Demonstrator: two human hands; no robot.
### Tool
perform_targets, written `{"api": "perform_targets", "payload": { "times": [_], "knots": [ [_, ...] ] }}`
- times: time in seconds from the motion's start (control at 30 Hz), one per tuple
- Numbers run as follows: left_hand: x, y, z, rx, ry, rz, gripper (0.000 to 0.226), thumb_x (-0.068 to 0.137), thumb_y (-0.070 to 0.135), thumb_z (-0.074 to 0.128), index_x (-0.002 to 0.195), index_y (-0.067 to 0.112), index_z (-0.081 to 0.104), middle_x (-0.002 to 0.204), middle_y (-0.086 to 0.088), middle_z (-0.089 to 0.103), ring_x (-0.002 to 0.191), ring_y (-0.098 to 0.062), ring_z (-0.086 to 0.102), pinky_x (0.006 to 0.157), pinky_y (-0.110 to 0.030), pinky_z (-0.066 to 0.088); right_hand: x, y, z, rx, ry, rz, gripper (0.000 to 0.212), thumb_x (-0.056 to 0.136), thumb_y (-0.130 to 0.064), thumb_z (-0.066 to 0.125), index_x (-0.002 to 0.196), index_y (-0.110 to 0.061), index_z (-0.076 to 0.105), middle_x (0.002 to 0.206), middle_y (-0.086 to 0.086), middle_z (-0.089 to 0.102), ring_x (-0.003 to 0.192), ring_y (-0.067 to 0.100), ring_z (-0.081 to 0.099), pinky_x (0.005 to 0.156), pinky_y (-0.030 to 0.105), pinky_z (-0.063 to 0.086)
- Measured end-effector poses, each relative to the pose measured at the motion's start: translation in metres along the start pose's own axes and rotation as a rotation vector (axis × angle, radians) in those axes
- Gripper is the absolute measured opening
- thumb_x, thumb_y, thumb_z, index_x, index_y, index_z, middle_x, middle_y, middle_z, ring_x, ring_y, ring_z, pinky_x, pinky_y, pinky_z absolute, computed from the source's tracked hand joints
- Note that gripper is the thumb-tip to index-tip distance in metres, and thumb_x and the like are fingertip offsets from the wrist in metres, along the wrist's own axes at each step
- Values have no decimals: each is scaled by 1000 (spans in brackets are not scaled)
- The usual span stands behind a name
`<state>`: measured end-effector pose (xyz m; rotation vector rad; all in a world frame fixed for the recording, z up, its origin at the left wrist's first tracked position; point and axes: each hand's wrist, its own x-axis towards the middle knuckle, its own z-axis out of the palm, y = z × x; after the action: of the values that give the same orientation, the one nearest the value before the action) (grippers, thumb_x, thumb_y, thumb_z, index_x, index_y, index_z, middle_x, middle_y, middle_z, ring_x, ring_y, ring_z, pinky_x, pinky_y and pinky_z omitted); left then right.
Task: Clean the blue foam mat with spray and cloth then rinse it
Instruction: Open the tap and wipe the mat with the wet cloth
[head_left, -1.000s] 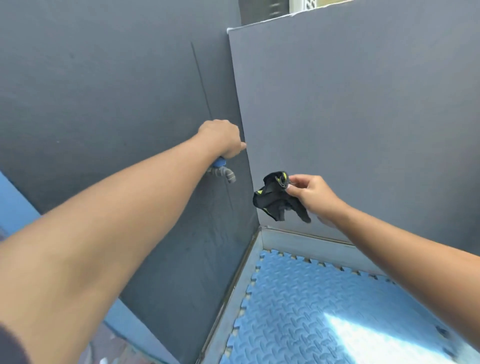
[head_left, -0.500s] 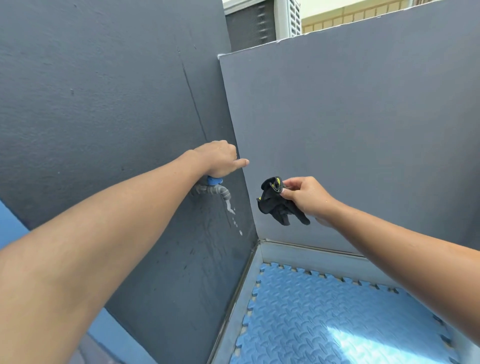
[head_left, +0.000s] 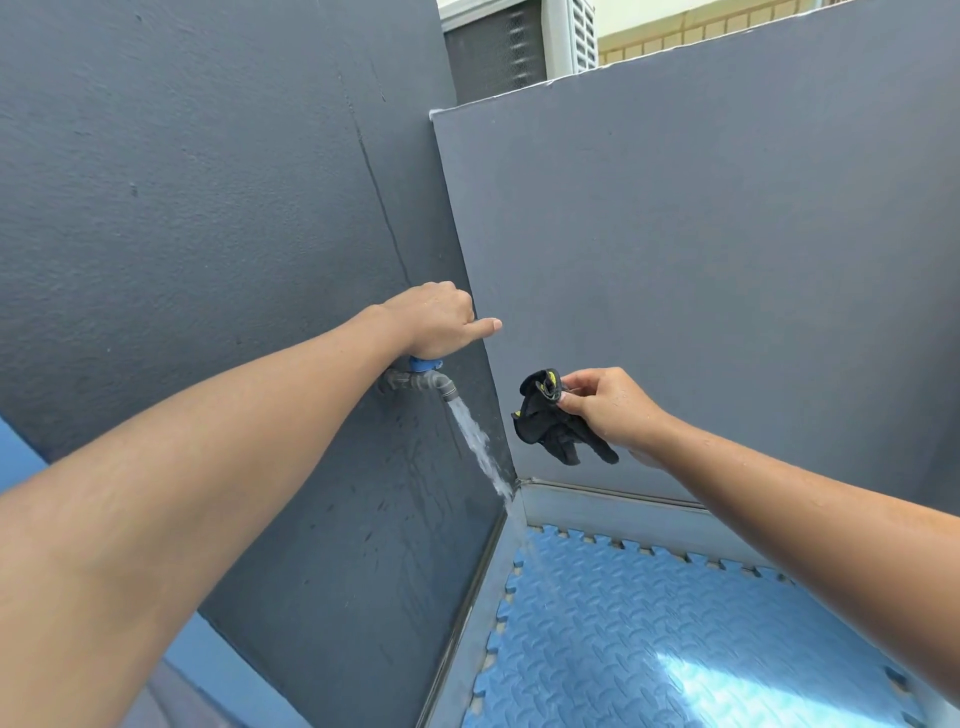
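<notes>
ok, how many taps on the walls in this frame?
1. A grey tap with a blue handle on the left wall, near the corner, under the left hand, water running. The arms may hide more of that wall.

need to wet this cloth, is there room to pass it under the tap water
Yes: open air lies between the water stream and the black cloth in the right hand. It is tighter up at the tap, where the left hand grips.
</notes>
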<state>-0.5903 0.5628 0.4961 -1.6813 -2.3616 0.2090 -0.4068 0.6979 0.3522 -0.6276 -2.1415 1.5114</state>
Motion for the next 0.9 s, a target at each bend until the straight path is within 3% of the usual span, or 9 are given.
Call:
{"api": "perform_targets", "payload": {
  "times": [0.17,0.47,0.73,0.83,0.9],
  "knots": [
    [-1,3,-4,-30,-6,-25,71,106,60,30,56,9,28,56,-10,36,56,-27,39,55,-37,28,-4,0,6,-9,-34,13,13,98,-23,64,99,-21,77,91,0,78,88,21,75,87,46,60],
    [-1,0,-4,-71,-21,-74,70,106,60,29,58,10,27,57,-10,37,56,-27,41,55,-37,28,-5,7,19,-41,-53,31,13,98,-24,65,99,-22,77,91,-1,78,89,21,74,88,45,60],
    [2,3,-1,-34,-32,-207,72,104,65,27,60,9,35,66,-10,46,61,-22,44,66,-38,33,-9,10,26,-112,-78,40,14,99,-24,63,104,-22,76,95,-1,77,90,18,72,83,36,59],
    [5,3,-1,-35,-91,-355,68,104,65,32,71,7,46,84,-12,54,81,-32,56,74,-39,39,-16,12,24,-136,-86,35,15,100,-24,62,106,-21,75,95,-3,76,90,15,71,73,27,52],
    [7,6,-5,26,-131,-458,59,105,60,36,96,7,60,110,-16,58,109,-37,58,85,-41,41,-21,16,20,-142,-87,44,15,99,-24,62,105,-22,75,95,-4,76,90,14,71,75,28,53]
  ]
}}
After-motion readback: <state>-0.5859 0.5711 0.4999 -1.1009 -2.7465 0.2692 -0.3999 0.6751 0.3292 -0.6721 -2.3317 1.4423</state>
